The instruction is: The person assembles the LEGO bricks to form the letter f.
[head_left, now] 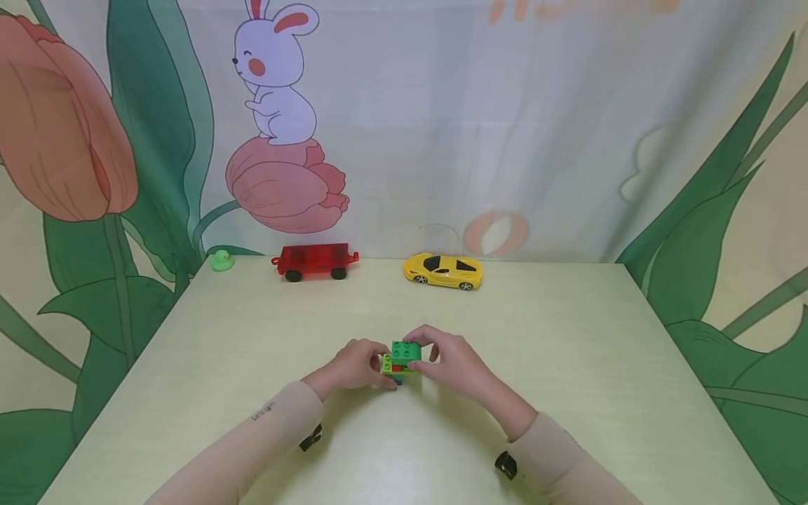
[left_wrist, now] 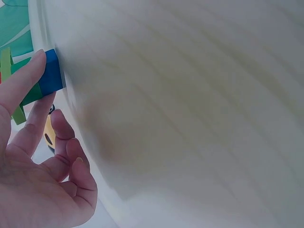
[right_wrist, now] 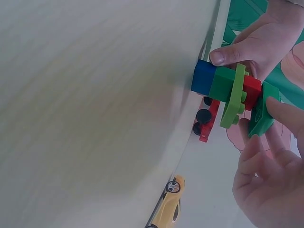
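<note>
A small tower of toy building bricks stands upright over the table between both hands. Its bottom is a blue brick [right_wrist: 203, 78], topped by a dark green brick [right_wrist: 222, 84], a wider light green plate [right_wrist: 233, 97] and a red brick [right_wrist: 251, 91]. My left hand [head_left: 358, 365] pinches the lower blue and green bricks between thumb and finger, other fingers loosely bent in the left wrist view. My right hand [head_left: 457, 365] pinches another green brick [head_left: 406, 352] right at the top of the red one. It sits slightly tilted in the right wrist view.
Along the table's back edge are a green toy duck [head_left: 221, 260], a red toy wagon [head_left: 317, 261] and a yellow toy car [head_left: 443, 271]. Behind them hangs a printed curtain [head_left: 404, 140]. The pale table [head_left: 568, 337] spreads around both hands.
</note>
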`<control>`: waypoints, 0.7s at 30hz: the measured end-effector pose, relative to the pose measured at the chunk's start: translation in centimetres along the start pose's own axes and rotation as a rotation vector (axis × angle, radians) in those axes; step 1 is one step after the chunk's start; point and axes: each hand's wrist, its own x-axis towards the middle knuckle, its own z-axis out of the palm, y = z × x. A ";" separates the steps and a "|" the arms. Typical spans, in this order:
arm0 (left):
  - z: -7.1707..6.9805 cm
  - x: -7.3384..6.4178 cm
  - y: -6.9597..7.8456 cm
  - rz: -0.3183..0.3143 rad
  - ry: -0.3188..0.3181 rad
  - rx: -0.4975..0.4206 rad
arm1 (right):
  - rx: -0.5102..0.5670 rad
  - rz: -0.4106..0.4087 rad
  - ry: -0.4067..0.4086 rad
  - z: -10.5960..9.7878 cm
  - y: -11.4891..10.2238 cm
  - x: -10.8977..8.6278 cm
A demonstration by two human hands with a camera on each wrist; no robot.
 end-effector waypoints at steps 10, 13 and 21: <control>-0.1 -0.1 0.2 -0.005 0.004 0.000 | -0.080 0.021 0.039 0.2 0.0 -0.1; -0.1 -0.1 0.1 -0.004 0.004 0.002 | -0.105 0.022 0.049 0.3 -0.1 -0.1; -0.1 0.0 0.0 -0.007 -0.010 0.014 | -0.130 0.037 0.035 0.3 -0.2 -0.2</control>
